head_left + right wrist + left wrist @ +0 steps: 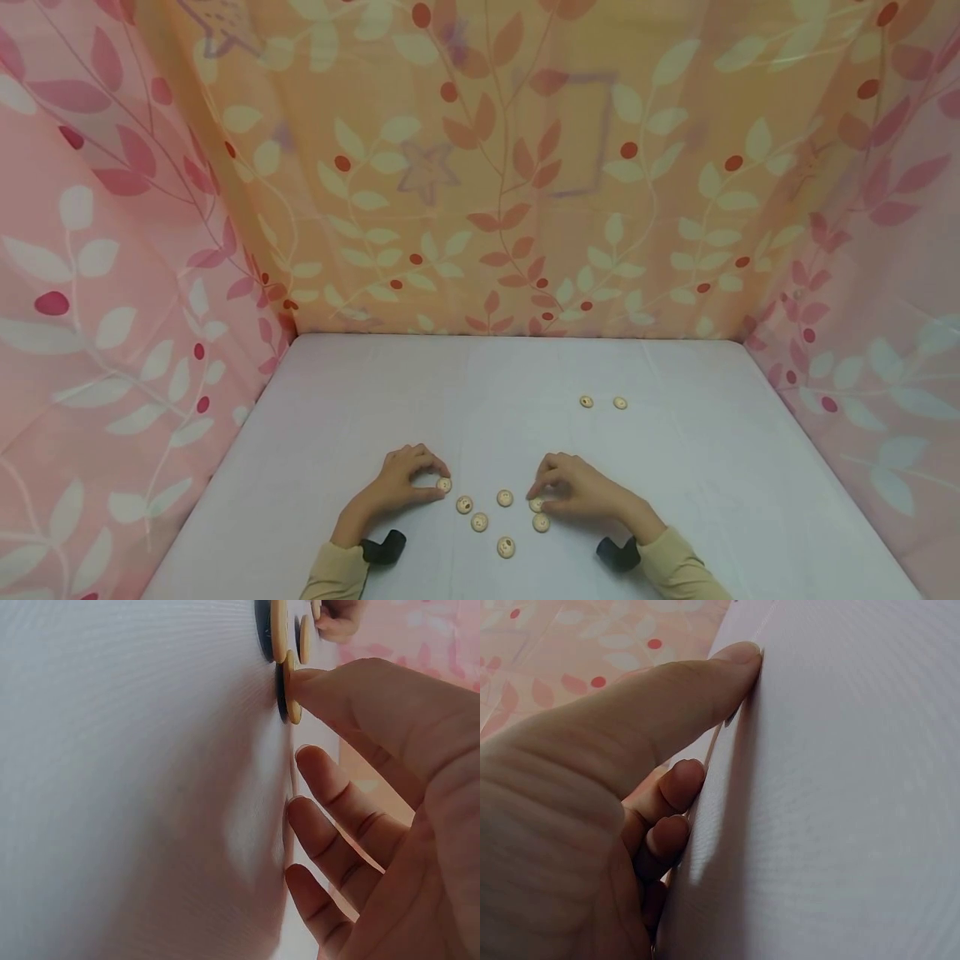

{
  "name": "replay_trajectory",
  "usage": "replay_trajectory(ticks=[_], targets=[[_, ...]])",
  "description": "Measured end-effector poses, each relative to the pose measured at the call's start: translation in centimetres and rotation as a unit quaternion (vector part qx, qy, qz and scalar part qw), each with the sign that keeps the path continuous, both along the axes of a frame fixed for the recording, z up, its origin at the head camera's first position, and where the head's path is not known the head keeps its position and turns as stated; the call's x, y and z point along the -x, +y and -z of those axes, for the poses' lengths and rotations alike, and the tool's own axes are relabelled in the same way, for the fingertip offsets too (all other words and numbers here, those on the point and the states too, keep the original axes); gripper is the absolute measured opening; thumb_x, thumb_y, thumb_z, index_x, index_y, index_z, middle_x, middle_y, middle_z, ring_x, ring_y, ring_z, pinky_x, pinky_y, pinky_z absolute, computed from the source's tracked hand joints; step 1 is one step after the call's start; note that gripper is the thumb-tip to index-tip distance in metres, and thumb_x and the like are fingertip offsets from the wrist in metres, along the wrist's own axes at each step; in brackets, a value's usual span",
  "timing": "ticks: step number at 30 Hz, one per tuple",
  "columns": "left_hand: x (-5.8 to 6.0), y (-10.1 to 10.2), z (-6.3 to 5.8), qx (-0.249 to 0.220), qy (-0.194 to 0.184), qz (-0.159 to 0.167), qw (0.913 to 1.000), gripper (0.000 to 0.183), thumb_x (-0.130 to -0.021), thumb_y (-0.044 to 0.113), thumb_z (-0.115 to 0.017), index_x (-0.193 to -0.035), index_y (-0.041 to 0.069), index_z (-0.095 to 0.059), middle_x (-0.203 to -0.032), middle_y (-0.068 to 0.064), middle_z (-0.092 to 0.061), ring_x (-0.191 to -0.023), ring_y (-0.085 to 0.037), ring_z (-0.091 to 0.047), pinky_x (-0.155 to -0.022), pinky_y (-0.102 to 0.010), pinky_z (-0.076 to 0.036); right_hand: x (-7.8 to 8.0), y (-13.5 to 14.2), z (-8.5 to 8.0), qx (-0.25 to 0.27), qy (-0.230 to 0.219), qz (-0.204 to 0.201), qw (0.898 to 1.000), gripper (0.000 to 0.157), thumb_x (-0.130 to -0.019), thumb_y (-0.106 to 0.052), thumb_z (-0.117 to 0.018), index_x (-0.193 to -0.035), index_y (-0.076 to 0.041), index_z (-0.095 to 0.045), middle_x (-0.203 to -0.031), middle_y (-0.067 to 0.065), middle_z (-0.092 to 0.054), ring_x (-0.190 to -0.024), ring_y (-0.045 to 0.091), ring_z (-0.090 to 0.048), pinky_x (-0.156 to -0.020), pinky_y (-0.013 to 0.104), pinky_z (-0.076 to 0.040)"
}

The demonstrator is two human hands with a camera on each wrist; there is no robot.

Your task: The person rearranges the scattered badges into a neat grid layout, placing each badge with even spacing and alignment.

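Small round wooden discs with dark face-like marks lie on the white table. My left hand (402,482) holds one wooden disc (445,484) by its edge, between thumb and index finger. In the left wrist view the thumb (682,701) reaches down to the tabletop, and that disc is mostly hidden. On the other side, my right hand (583,492) pinches another disc (536,505) with thumb and forefinger. The right wrist view has its thumb tip against a disc (295,712), the other fingers spread. Just below that hand lies a further disc (541,523).
Between the hands sit several more discs, among them a middle one (505,498), a nearest one (506,547) and a left one (464,505). Two discs (587,402) lie farther back on the right. Patterned curtains (480,167) enclose the white table (420,375).
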State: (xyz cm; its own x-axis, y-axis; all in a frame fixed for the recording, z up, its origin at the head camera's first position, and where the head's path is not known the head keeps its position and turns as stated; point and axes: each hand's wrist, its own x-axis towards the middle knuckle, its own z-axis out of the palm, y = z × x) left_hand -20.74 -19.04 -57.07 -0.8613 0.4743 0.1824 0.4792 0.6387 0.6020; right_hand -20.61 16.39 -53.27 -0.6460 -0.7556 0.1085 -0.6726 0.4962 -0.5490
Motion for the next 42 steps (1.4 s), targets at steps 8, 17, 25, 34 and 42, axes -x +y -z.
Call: replay_trajectory(ticks=[8, 17, 25, 34, 42], targets=[[0.0, 0.04, 0.01, 0.002, 0.002, -0.002, 1.0, 0.022, -0.076, 0.042, -0.073, -0.095, 0.036, -0.064, -0.094, 0.022, -0.053, -0.091, -0.003, -0.045, -0.088, -0.046, -0.028, 0.1, 0.11, 0.13, -0.008, 0.004, -0.003, 1.0, 0.023, -0.079, -0.023, -0.073, -0.101, -0.027, -0.069, -0.1, -0.012, -0.056, -0.094, 0.006, -0.049, -0.083, 0.029, -0.039], [-0.13, 0.12, -0.31, -0.004, -0.013, -0.001, 0.9999, 0.023, -0.076, 0.041, -0.073, -0.096, 0.034, -0.065, -0.094, 0.021, -0.053, -0.093, -0.005, -0.045, -0.089, -0.047, -0.027, 0.11, 0.27, 0.14, -0.015, 0.012, -0.014, 1.0, 0.026, -0.077, -0.028, -0.075, -0.102, -0.028, -0.069, -0.1, -0.014, -0.055, -0.093, 0.004, -0.048, -0.082, 0.028, -0.04], [-0.16, 0.17, -0.41, -0.003, -0.014, -0.002, 0.9999, 0.023, -0.076, 0.04, -0.073, -0.096, 0.032, -0.065, -0.094, 0.021, -0.054, -0.092, -0.005, -0.045, -0.089, -0.046, -0.027, 0.13, 0.18, 0.15, -0.023, 0.001, 0.003, 1.0, 0.022, -0.078, -0.031, -0.073, -0.1, -0.028, -0.069, -0.098, -0.015, -0.056, -0.091, 0.004, -0.05, -0.082, 0.026, -0.041], [-0.17, 0.21, -0.33, 0.002, -0.012, -0.005, 0.9999, 0.023, -0.076, 0.041, -0.073, -0.096, 0.033, -0.065, -0.095, 0.021, -0.053, -0.092, -0.005, -0.045, -0.088, -0.046, -0.027, -0.15, 0.15, 0.06, -0.034, 0.04, 0.011, 0.999, 0.019, -0.08, -0.033, -0.071, -0.098, -0.028, -0.069, -0.095, -0.015, -0.056, -0.088, 0.004, -0.05, -0.079, 0.025, -0.041], [-0.28, 0.28, -0.46, 0.0, -0.011, -0.007, 0.9999, 0.023, -0.076, 0.039, -0.073, -0.096, 0.032, -0.065, -0.094, 0.019, -0.054, -0.093, -0.006, -0.045, -0.088, -0.045, -0.027, -0.19, 0.14, 0.01, -0.039, 0.061, 0.015, 0.997, 0.017, -0.082, -0.033, -0.069, -0.098, -0.026, -0.068, -0.093, -0.014, -0.057, -0.084, 0.003, -0.051, -0.077, 0.023, -0.041]])
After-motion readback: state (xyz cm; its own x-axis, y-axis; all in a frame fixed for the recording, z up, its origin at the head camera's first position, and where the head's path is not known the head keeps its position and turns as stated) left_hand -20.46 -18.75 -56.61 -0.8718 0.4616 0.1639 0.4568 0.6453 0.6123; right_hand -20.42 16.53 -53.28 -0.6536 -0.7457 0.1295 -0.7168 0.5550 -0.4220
